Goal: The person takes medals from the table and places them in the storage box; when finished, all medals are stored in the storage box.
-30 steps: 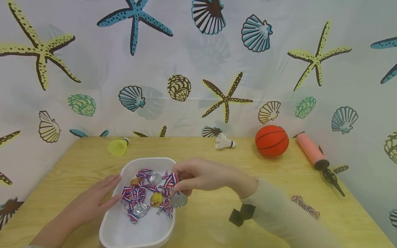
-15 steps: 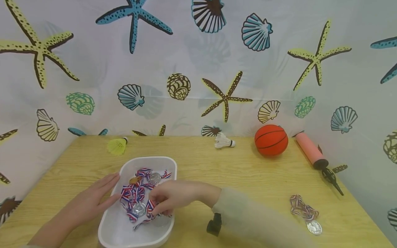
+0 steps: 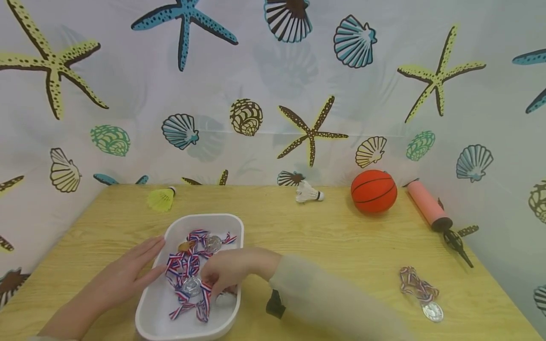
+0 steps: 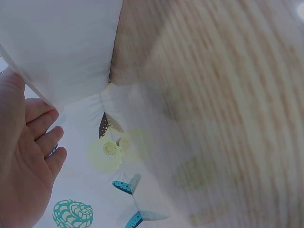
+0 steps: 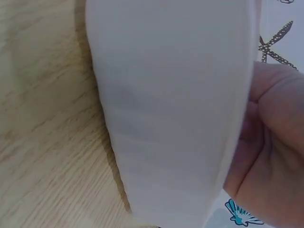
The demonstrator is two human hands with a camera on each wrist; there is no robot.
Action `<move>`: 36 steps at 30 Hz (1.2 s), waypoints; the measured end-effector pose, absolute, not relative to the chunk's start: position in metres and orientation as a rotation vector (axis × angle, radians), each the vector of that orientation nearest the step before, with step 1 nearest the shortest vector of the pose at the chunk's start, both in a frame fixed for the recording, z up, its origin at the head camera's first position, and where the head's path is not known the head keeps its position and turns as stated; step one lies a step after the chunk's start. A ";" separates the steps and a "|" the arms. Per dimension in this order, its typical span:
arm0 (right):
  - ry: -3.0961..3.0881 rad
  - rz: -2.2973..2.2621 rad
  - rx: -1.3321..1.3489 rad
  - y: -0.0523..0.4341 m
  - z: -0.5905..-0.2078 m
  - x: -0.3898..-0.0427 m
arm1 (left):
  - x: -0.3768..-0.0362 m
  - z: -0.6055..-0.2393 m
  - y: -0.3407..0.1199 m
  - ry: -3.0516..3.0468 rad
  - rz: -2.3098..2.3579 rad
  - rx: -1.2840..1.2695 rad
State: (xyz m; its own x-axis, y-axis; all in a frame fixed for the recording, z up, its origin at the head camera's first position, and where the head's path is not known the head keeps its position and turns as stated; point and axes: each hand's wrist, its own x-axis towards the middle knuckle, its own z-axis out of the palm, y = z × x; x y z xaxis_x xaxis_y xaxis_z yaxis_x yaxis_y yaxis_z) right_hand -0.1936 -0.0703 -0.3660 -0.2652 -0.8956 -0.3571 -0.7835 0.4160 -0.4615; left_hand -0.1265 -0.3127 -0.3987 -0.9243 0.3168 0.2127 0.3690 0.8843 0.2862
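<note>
A white plastic tub holds several medals on red, white and blue ribbons. My left hand rests against the tub's left rim with its fingers straight; the left wrist view shows those fingers at the rim. Inside the tub's right half, my right hand pinches a medal's striped ribbon. A silver medal shows partly beneath that hand. Left of it lies another silver medal, with a third farther back beside a bronze-coloured one. In the right wrist view the tub wall hides the fingertips.
On the wooden table, a silver medal with ribbon lies at right. Along the back are a yellow shuttlecock, a white shuttlecock, a small orange-red basketball and a pink hand pump. A patterned curtain hangs behind.
My right hand has moved left and down from the right rim into the tub, bringing a silver medal and its ribbon. The left hand stays put. The medal on the table is uncovered.
</note>
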 end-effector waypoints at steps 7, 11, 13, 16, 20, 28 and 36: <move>2.269 -0.052 -1.440 -0.080 -0.375 -0.194 | -0.125 -0.396 -0.312 -2.920 -0.498 -0.512; 2.318 -0.022 -1.449 -0.080 -0.374 -0.194 | -0.126 -0.396 -0.312 -2.914 -0.497 -0.521; 2.325 -0.032 -1.455 -0.079 -0.372 -0.194 | -0.126 -0.396 -0.312 -2.914 -0.495 -0.522; 2.311 -0.110 -1.442 -0.076 -0.370 -0.197 | -0.126 -0.397 -0.312 -2.908 -0.485 -0.530; 2.285 -0.218 -1.468 -0.071 -0.366 -0.203 | -0.126 -0.398 -0.312 -2.891 -0.478 -0.547; 2.294 -0.418 -1.528 -0.051 -0.350 -0.208 | -0.127 -0.397 -0.313 -2.920 -0.475 -0.527; 2.266 -0.678 -1.579 -0.007 -0.318 -0.201 | -0.127 -0.396 -0.311 -2.946 -0.467 -0.511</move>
State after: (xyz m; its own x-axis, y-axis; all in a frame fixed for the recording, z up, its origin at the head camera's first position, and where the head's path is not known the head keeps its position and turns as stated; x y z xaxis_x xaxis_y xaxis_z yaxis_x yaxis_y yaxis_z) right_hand -0.2015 -0.0073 -0.3182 -0.3531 -0.9353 0.0256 -0.7956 0.2857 -0.5342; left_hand -0.1271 -0.3115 -0.3958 -0.9366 0.3097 0.1640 0.3452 0.8958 0.2799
